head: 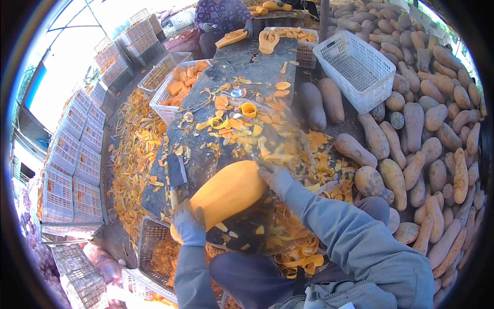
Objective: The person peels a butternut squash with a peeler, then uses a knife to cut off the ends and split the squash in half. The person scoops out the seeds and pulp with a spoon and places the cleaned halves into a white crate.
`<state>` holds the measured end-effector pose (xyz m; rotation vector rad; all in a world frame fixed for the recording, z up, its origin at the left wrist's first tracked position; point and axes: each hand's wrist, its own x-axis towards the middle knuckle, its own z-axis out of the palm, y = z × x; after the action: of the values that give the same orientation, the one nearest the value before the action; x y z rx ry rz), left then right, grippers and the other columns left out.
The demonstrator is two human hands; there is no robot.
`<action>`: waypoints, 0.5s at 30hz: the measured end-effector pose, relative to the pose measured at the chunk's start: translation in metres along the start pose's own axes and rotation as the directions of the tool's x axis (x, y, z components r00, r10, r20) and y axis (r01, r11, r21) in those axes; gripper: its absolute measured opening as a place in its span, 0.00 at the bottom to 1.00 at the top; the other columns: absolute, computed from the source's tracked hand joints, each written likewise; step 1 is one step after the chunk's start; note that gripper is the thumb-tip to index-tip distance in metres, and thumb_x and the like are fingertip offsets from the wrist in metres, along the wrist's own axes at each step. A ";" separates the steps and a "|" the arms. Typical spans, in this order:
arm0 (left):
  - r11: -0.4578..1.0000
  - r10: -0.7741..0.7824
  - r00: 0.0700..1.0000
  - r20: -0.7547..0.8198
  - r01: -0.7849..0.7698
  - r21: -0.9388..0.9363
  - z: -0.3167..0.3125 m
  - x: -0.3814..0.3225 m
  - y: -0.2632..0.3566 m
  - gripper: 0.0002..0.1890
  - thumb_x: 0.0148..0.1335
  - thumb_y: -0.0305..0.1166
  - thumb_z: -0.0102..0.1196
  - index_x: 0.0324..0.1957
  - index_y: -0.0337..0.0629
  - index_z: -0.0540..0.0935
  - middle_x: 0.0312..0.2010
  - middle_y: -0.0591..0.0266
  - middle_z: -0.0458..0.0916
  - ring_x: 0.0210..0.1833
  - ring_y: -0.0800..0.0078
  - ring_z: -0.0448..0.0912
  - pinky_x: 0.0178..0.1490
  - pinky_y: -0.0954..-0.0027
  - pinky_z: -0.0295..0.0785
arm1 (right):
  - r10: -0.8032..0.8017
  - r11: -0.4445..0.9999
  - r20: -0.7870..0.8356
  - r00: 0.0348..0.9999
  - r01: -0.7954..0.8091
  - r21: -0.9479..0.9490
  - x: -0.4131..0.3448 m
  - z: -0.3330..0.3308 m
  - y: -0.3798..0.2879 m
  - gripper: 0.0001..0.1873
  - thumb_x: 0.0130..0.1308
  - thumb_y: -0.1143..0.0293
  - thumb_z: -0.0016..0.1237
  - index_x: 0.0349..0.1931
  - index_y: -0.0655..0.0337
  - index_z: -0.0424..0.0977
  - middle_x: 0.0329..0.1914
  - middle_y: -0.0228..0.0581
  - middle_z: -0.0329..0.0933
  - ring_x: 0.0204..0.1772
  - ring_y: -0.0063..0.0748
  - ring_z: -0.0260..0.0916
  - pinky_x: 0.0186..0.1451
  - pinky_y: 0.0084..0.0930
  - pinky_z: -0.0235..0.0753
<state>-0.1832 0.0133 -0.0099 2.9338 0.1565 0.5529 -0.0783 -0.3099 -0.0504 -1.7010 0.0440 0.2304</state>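
Observation:
A large peeled orange squash [229, 189] lies aslant over the near end of the dark work table [150, 193]. My gloved left hand [189, 222] grips its narrower lower end. At the broad upper end is my gloved right hand [276, 177], its fingers curled beside the squash; something thin, perhaps a peeler, shows blurred at the fingertips. Left of the squash lies a cleaver [176, 170] with a wooden handle, its handle end close to my left hand. Peelings, a spoon [247, 119] and yellow rings, perhaps tape or squash, are spread farther up the table.
Unpeeled squashes [415, 123] are heaped at the right beside a white plastic crate [357, 73]. A crate of orange pieces [181, 87] stands left of the table, a crate of pulp [166, 255] near my lap. Across the table, a person [222, 19] holds a halved squash. Peelings cover the floor.

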 end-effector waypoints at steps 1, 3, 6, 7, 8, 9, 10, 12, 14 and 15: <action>0.995 0.091 0.996 -0.024 -0.092 -0.025 -0.003 0.002 0.004 0.33 0.64 0.48 0.64 0.65 0.37 0.77 0.60 0.40 0.80 0.64 0.44 0.76 0.71 0.43 0.64 | 0.032 0.998 0.043 0.999 -0.030 -0.061 0.012 0.009 -0.014 0.27 0.75 0.59 0.57 0.72 0.50 0.74 0.54 0.48 0.85 0.50 0.34 0.82 0.52 0.31 0.83; 0.993 0.112 0.991 0.067 -0.110 -0.033 -0.008 0.018 0.015 0.47 0.51 0.50 0.76 0.68 0.35 0.73 0.62 0.41 0.79 0.66 0.42 0.75 0.72 0.46 0.66 | -0.013 0.977 0.122 0.992 0.039 -0.210 0.036 0.014 -0.034 0.28 0.73 0.58 0.58 0.71 0.53 0.75 0.56 0.53 0.85 0.53 0.40 0.83 0.57 0.34 0.82; 0.997 0.015 0.966 0.257 0.007 -0.082 -0.022 0.037 0.028 0.66 0.33 0.57 0.85 0.73 0.34 0.69 0.68 0.40 0.75 0.71 0.42 0.73 0.74 0.49 0.68 | -0.100 0.867 0.249 0.963 0.208 -0.454 0.064 0.012 -0.069 0.29 0.71 0.60 0.56 0.71 0.54 0.74 0.60 0.57 0.83 0.60 0.50 0.82 0.63 0.39 0.80; 0.997 0.033 0.968 0.249 -0.012 -0.083 -0.023 0.038 0.023 0.65 0.32 0.57 0.85 0.72 0.34 0.70 0.65 0.41 0.76 0.68 0.42 0.74 0.71 0.48 0.69 | -0.050 0.822 0.274 0.960 0.196 -0.536 0.066 0.012 -0.093 0.29 0.71 0.62 0.54 0.72 0.53 0.72 0.61 0.57 0.82 0.63 0.53 0.81 0.65 0.42 0.80; 0.995 0.057 0.969 0.241 -0.036 -0.092 -0.026 0.040 0.025 0.64 0.31 0.57 0.85 0.70 0.35 0.70 0.63 0.42 0.76 0.65 0.43 0.75 0.69 0.47 0.70 | -0.109 0.693 0.292 0.950 0.283 -0.663 0.079 0.006 -0.093 0.29 0.71 0.63 0.54 0.72 0.52 0.72 0.61 0.57 0.82 0.62 0.54 0.81 0.64 0.43 0.80; 0.994 0.076 0.968 0.240 -0.053 -0.100 -0.028 0.039 0.027 0.63 0.29 0.57 0.85 0.69 0.36 0.70 0.60 0.43 0.77 0.62 0.43 0.76 0.66 0.46 0.72 | -0.159 0.537 0.325 0.932 0.358 -0.764 0.091 0.005 -0.087 0.30 0.70 0.63 0.53 0.73 0.52 0.71 0.61 0.58 0.81 0.62 0.55 0.81 0.64 0.44 0.80; 0.994 0.084 0.963 0.255 -0.063 -0.091 -0.028 0.041 0.030 0.64 0.29 0.58 0.85 0.69 0.36 0.70 0.61 0.42 0.76 0.62 0.43 0.76 0.66 0.45 0.71 | -0.251 0.468 0.342 0.906 0.422 -0.776 0.108 0.009 -0.075 0.25 0.69 0.69 0.51 0.68 0.50 0.74 0.54 0.54 0.82 0.55 0.57 0.82 0.58 0.47 0.81; 0.995 0.092 0.951 0.294 -0.075 -0.068 -0.030 0.044 0.036 0.66 0.27 0.59 0.85 0.70 0.36 0.69 0.61 0.41 0.75 0.63 0.42 0.76 0.66 0.44 0.71 | -0.294 0.375 0.369 0.882 0.461 -0.804 0.136 0.009 -0.058 0.24 0.67 0.71 0.51 0.65 0.51 0.75 0.51 0.53 0.82 0.53 0.56 0.82 0.56 0.47 0.81; 0.996 0.085 0.950 0.301 -0.071 -0.059 -0.030 0.044 0.037 0.66 0.28 0.61 0.84 0.70 0.35 0.69 0.61 0.39 0.75 0.63 0.40 0.75 0.66 0.43 0.70 | -0.342 0.310 0.416 0.843 0.519 -0.797 0.157 0.015 -0.052 0.23 0.65 0.71 0.53 0.62 0.51 0.76 0.49 0.51 0.82 0.52 0.56 0.82 0.54 0.48 0.81; 0.996 0.079 0.948 0.307 -0.063 -0.061 -0.028 0.043 0.038 0.66 0.28 0.62 0.83 0.70 0.35 0.69 0.60 0.37 0.75 0.63 0.38 0.74 0.66 0.42 0.69 | -0.367 0.282 0.449 0.815 0.557 -0.781 0.167 0.018 -0.051 0.23 0.64 0.72 0.53 0.61 0.51 0.76 0.49 0.50 0.82 0.51 0.55 0.81 0.53 0.48 0.81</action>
<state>-0.1511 -0.0149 0.0368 2.9376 -0.0006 0.0972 0.0910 -0.2679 -0.0328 -2.6747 -0.9008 -0.0885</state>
